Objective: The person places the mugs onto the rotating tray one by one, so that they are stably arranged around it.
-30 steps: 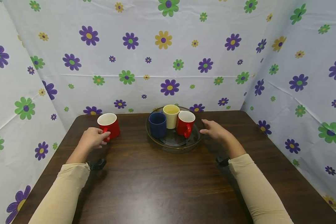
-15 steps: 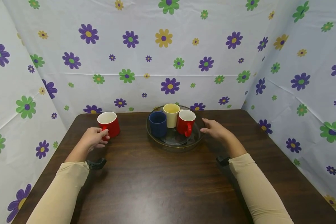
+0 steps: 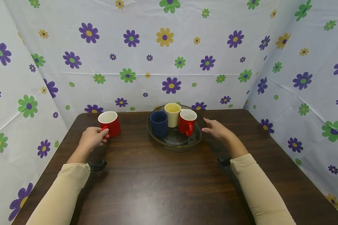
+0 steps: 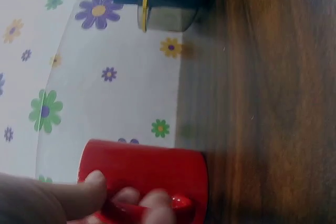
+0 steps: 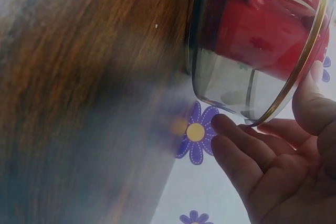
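My left hand holds the handle of a red mug with a white inside, upright on the table's back left. In the left wrist view, the thumb lies on the mug and the fingers, blurred, are at its handle. A round clear dish with a gold rim stands at the back centre. It carries a dark blue cup, a pale yellow mug and a second red mug. At the dish's right side is my right hand, fingers loosely extended, thumb beside the gold rim.
The brown wooden table has a back edge close behind the dish and the left mug. White cloth printed with flowers hangs behind and along both sides. The left mug and the dish are well apart.
My left hand has shifted slightly left against the mug's handle. The mug, the dish and my right hand keep their places; the head view tilts a little.
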`<move>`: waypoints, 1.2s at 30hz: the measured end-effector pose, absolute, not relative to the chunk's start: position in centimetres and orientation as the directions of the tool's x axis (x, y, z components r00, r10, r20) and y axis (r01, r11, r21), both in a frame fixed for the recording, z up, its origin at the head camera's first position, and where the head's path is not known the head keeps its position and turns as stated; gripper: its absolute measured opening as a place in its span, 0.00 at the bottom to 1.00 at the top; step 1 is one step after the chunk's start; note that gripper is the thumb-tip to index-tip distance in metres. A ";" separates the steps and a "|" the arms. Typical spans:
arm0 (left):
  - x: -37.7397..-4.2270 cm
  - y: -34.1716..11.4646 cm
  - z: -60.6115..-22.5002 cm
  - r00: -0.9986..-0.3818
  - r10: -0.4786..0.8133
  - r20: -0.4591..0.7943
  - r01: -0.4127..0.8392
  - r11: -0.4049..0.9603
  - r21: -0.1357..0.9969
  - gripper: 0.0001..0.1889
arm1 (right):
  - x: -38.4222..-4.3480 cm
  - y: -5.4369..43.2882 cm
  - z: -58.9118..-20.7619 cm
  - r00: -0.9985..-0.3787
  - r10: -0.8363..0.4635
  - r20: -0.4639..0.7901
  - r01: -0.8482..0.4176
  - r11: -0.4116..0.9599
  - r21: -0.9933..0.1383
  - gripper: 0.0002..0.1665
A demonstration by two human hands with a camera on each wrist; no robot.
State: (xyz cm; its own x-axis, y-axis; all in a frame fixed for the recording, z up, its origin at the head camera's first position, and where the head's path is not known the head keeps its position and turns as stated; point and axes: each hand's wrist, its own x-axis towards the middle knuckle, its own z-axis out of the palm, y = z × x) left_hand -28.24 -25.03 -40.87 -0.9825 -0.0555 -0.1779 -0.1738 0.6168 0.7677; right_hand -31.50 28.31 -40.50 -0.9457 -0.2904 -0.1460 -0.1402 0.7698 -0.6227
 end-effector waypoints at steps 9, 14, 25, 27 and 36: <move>-28.2 -24.4 -40.5 -0.996 -0.042 -0.074 -0.079 0.779 0.623 0.22 | -31.6 28.4 -40.7 -0.948 -0.279 -0.154 -0.125 0.771 -0.625 0.42; -28.2 -24.4 -40.8 -1.000 -0.024 0.011 -0.014 0.819 0.573 0.19 | -31.8 28.4 -40.9 -0.947 -0.277 -0.163 -0.120 0.776 -0.619 0.42; -28.0 -24.5 -41.1 -0.987 -0.079 0.138 0.012 0.830 0.557 0.17 | -31.7 28.5 -41.1 -0.946 -0.274 -0.171 -0.104 0.760 -0.641 0.41; -27.9 -24.7 -41.0 -0.987 -0.074 0.144 0.018 0.833 0.553 0.17 | -31.7 28.5 -41.1 -0.946 -0.280 -0.165 -0.115 0.763 -0.636 0.41; -27.3 -24.8 -39.7 -0.987 -0.051 0.154 0.047 0.818 0.573 0.18 | -31.8 28.7 -40.9 -0.943 -0.299 -0.146 -0.153 0.781 -0.606 0.41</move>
State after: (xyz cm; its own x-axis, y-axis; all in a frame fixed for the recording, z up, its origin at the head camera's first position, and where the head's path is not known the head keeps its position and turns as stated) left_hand -27.28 -24.83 -39.73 -0.9867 -0.0513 0.1541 0.0470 0.8179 0.5735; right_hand -31.80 28.71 -40.94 -0.9432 -0.2986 -0.1459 -0.1534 0.7806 -0.6059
